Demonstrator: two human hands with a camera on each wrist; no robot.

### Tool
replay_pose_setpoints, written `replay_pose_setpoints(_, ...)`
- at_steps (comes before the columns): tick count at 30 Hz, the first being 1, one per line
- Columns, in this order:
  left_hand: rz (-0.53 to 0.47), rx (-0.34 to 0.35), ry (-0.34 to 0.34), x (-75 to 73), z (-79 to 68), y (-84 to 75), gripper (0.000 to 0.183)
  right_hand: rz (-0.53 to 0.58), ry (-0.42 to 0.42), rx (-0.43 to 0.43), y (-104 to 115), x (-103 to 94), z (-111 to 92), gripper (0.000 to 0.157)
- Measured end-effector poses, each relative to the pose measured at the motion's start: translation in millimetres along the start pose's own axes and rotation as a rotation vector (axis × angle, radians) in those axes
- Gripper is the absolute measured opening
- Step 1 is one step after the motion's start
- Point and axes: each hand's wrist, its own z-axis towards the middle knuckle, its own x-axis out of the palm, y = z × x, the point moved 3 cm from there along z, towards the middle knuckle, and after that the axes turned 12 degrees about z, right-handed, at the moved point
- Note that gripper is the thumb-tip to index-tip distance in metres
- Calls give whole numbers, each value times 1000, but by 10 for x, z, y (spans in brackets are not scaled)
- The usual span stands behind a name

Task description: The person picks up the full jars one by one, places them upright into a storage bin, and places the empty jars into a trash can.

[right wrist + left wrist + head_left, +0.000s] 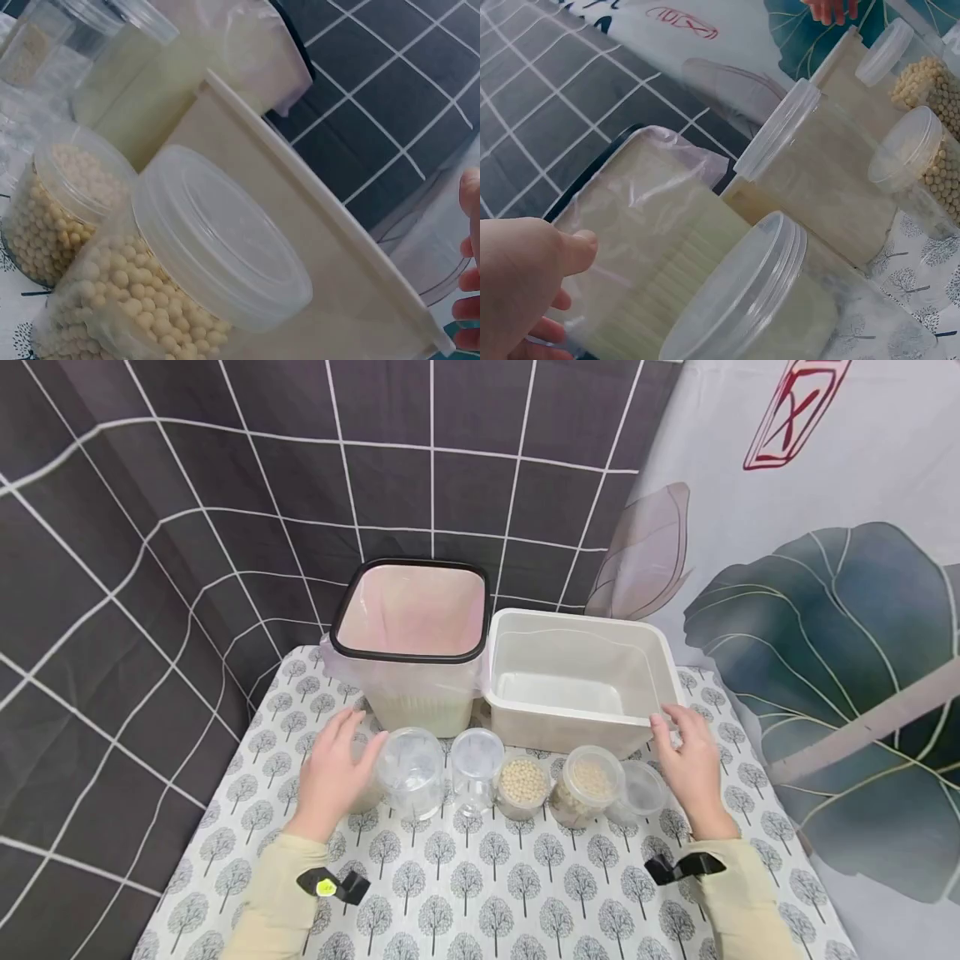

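Between left hand (336, 770) and right hand (692, 768) (apart), jars (587, 787) stand near tub's edge (566, 711).

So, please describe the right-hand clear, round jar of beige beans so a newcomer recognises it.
Start at the open, white, rectangular plastic tub. In front of it, take the lidded bean jar nearest the right hand. Its translucent lid looks broader than that of the clear, bean-filled jar on its left.
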Motion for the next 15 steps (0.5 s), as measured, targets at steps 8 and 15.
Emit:
replay_pose_setpoints(8, -56, -77, 2, 39, -58, 199, 55, 25, -66, 50, -145, -31, 9, 34)
replay_pose_setpoints(15, -100, -128, 43, 120, -126, 364, 60, 11, -75, 51, -234, -29, 8, 32)
